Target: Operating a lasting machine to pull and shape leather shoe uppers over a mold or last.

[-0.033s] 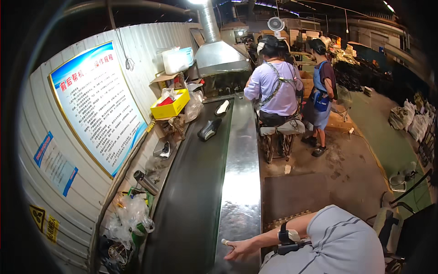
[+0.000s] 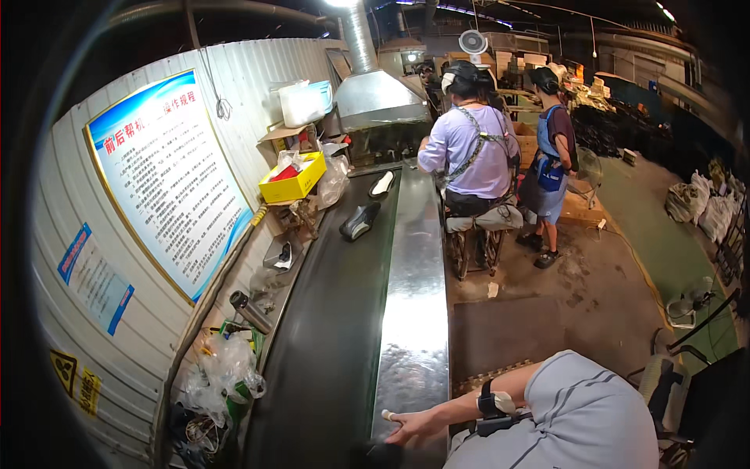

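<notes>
My right hand [image 2: 416,426] reaches in from the lower right over the shiny metal ledge [image 2: 414,344]. A pale wrap covers its thumb tip, and the thumb stands apart from the fingers. Black straps with a small dark device [image 2: 494,406] circle the forearm. Just below the fingers, at the lower edge, is a dark blurred shape [image 2: 380,455] whose kind I cannot make out. My left hand is out of view. Beyond, on the dark conveyor belt [image 2: 328,313], lie a black shoe [image 2: 359,222] and a shoe piece with a white inside [image 2: 382,184].
Plastic bags [image 2: 226,363], a dark cylinder [image 2: 248,309] and a yellow box [image 2: 293,178] line the belt's left side. A metal hood [image 2: 379,98] hangs over its far end. One person [image 2: 476,148] sits beside the ledge; another [image 2: 549,164] stands farther right.
A dark blurred shape has appeared at the lower edge under my right hand's fingers. The hand has shifted only slightly; the shoes on the belt look unmoved.
</notes>
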Available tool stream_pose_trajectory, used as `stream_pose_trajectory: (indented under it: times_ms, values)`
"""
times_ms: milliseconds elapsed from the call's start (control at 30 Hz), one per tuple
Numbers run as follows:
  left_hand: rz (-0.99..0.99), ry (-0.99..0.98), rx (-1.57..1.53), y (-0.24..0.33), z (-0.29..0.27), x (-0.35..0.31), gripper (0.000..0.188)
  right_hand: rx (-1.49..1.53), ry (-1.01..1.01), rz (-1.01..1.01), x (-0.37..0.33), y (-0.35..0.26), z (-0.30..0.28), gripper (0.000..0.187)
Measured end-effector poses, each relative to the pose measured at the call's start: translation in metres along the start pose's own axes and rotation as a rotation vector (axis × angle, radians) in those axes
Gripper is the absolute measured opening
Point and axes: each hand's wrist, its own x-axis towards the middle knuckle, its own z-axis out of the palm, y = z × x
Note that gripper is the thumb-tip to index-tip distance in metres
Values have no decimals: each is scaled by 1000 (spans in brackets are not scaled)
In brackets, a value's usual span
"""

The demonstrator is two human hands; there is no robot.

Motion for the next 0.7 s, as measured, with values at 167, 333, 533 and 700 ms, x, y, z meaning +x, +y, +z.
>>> stream_pose_trajectory:
  times_ms: [167,333,533,700]
  values:
    - [-390,713,893,-161,-70,24,113,416,4,216,19,6,-9,72]
    - [-413,648,880,-202,-78,7,111,475,-99,326,19,7,-11,63]
    - [-344,559,852,-169,-50,-18,108,506,-123,155,-5,2,-47,52]
    - [-253,483,842,-115,-9,-37,106,546,98,-134,-36,-3,-90,72]
